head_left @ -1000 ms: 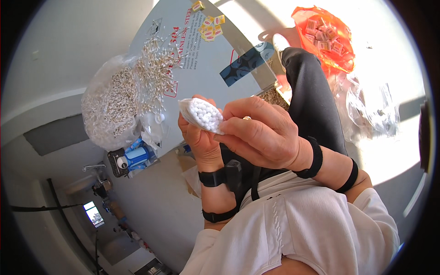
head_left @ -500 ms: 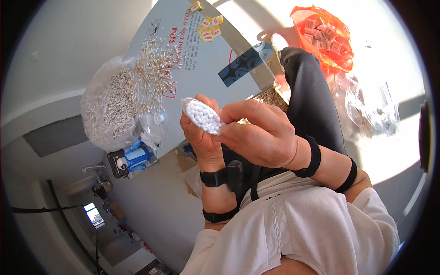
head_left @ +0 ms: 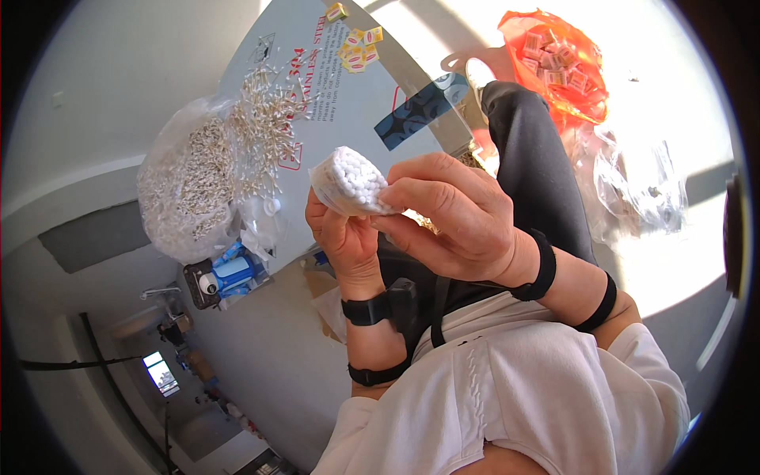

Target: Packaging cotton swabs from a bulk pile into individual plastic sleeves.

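Note:
A clear plastic pack of cotton swabs [head_left: 353, 180] is held up in front of me, its tightly packed white tips facing up and to the right. My left hand [head_left: 346, 245] is closed round the pack from below and behind, partly hidden by it. My right hand [head_left: 459, 218] has its thumb and fingertips at the pack's right edge, close to the tips. Beyond my hands, many loose cotton swabs [head_left: 265, 119] lie scattered on the grey table [head_left: 348, 127], spilling from a large clear bag [head_left: 154, 190] full of swabs.
Small yellow boxes [head_left: 360, 51] lie at the table's far end. A dark blue patterned strip [head_left: 419, 111] is near its right corner. An orange bag [head_left: 590, 103] of small boxes and crumpled clear plastic [head_left: 641, 182] lie on the floor. A blue and black device [head_left: 229, 273] is at left.
The pack has tilted, showing more of its side and a fuller face of white tips. My right hand's fingers have loosened from a tight pinch and shifted along its edge.

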A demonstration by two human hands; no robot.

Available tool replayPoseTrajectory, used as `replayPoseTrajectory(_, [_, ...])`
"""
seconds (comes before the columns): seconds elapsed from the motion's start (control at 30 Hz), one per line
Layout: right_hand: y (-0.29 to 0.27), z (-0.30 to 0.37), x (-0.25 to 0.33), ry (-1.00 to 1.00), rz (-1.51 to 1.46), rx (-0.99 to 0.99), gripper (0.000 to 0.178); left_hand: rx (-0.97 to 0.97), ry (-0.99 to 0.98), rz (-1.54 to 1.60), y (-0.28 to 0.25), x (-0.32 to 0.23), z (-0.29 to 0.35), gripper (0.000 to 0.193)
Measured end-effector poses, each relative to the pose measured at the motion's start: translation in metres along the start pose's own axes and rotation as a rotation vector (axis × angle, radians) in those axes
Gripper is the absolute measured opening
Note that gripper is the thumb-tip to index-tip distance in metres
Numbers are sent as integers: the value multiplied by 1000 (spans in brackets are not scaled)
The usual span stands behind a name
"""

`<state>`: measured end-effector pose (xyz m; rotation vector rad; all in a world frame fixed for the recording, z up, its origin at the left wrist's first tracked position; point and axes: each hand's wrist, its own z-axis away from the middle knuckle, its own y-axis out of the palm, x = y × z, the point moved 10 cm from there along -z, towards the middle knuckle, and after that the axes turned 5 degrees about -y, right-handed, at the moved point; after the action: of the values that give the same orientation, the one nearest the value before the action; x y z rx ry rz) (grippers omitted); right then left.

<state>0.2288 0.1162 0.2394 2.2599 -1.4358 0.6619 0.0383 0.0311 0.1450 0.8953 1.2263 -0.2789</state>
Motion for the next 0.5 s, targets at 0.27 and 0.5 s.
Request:
replayPoseTrajectory(0.27, [-6, 9, -41, 286, -152, -103, 20, 145, 27, -74, 27, -13, -3, 8])
replayPoseTrajectory(0.5, [10, 54, -109, 857, -609, -231, 10, 65, 111, -313, 40, -30, 0, 3])
